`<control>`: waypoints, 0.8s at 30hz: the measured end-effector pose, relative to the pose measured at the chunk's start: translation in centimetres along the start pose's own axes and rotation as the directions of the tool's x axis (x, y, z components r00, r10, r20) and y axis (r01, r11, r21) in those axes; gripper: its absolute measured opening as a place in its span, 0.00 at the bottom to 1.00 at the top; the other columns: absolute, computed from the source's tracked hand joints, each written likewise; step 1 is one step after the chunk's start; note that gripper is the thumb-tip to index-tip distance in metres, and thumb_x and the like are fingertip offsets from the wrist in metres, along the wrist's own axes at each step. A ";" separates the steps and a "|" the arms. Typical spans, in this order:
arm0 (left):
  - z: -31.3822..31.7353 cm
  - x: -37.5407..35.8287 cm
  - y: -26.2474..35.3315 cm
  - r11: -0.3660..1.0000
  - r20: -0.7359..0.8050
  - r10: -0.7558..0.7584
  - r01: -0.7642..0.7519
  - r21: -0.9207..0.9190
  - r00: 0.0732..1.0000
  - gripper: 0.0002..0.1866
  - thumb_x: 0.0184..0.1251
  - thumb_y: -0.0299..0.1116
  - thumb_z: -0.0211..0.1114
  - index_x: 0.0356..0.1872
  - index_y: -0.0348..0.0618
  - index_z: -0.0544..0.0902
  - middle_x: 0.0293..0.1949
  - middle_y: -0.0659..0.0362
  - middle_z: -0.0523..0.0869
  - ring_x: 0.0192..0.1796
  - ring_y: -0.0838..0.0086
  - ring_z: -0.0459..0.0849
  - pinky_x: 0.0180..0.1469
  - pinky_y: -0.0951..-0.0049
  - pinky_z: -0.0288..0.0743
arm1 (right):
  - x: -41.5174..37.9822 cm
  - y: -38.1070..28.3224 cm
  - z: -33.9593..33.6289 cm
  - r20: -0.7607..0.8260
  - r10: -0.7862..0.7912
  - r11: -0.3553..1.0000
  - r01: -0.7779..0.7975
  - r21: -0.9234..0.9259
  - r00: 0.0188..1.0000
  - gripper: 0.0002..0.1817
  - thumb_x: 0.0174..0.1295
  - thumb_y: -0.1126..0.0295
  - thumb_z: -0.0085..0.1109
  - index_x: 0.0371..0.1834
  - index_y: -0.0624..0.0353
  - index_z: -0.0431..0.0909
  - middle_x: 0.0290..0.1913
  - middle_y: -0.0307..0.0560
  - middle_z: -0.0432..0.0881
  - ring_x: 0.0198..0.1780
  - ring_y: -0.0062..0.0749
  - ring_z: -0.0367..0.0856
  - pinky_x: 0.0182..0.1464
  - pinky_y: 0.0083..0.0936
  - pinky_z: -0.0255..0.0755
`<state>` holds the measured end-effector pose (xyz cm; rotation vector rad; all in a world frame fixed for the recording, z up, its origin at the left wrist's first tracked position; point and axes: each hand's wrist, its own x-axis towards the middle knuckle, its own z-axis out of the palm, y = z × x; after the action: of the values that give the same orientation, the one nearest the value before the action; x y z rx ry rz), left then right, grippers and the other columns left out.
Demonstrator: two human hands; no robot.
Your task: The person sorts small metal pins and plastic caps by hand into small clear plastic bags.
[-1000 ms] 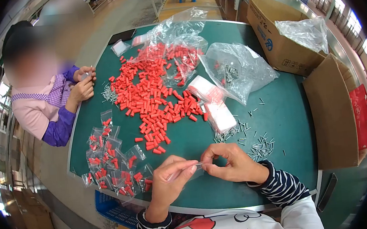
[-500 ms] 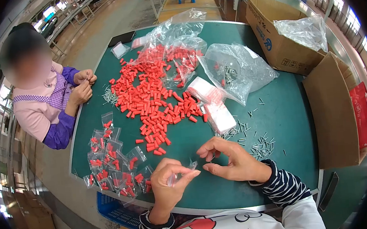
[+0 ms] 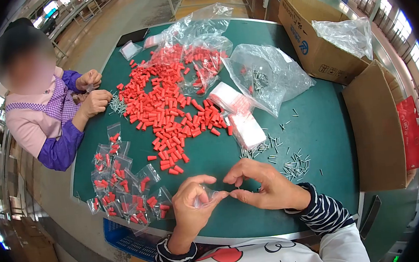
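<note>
A tiny clear bag [image 3: 208, 196] sits pinched in the left hand [image 3: 192, 207], near the front edge of the green tabletop [image 3: 317, 127]. The fingers of that hand are curled tight around it. The right hand [image 3: 265, 188] is just beside it, with finger and thumb bent toward the bag's mouth and almost touching it. I cannot tell if the right hand holds anything small. The bag looks empty, so it seems this one is only being opened and has not been filled.

To the left, by the front left corner, lie many filled little bags [image 3: 123, 187] with red bits inside. That part looks done. In the middle of the tabletop is a big pile of red caps [image 3: 168, 109], so lots are left to pack. Small metal pins [image 3: 293, 166] lie scattered close to the right hand. A stack of flat empty bags [image 3: 246, 128] rests just past them.

At the left edge, another person's hands [image 3: 91, 93] work on something small. Cardboard boxes [image 3: 320, 38] stand at the right side.
</note>
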<state>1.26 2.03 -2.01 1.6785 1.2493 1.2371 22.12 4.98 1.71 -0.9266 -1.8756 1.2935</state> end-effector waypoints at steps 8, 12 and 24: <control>0.8 -0.4 -0.9 0.993 0.083 -0.076 0.082 -0.079 0.994 0.23 0.48 0.18 0.78 0.23 0.44 0.67 0.32 0.56 0.84 0.32 0.80 0.79 0.36 0.79 0.76 | -0.2 -0.1 0.5 0.044 -0.295 0.875 0.288 -0.390 0.955 0.13 0.52 0.74 0.69 0.43 0.52 0.85 0.40 0.37 0.77 0.41 0.32 0.76 0.42 0.30 0.64; 0.9 -0.5 -1.1 0.996 0.099 -0.072 0.076 -0.040 0.992 0.23 0.46 0.18 0.79 0.25 0.44 0.67 0.31 0.56 0.84 0.32 0.80 0.80 0.36 0.77 0.76 | -0.1 0.1 0.6 0.082 -0.273 0.827 0.278 -0.488 0.958 0.14 0.50 0.70 0.72 0.42 0.49 0.87 0.40 0.35 0.78 0.42 0.29 0.76 0.43 0.29 0.64; 0.9 -0.4 -0.8 0.995 0.168 -0.082 0.091 -0.046 0.982 0.17 0.47 0.18 0.77 0.31 0.39 0.74 0.35 0.57 0.84 0.35 0.77 0.82 0.39 0.76 0.78 | 0.8 0.4 1.0 0.099 -0.362 0.759 0.355 -0.546 0.927 0.10 0.50 0.70 0.69 0.34 0.56 0.80 0.38 0.39 0.74 0.39 0.32 0.74 0.41 0.30 0.63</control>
<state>1.87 1.93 -3.11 1.6360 1.1653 1.0469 20.95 5.26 1.11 -0.7805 -2.3333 0.5030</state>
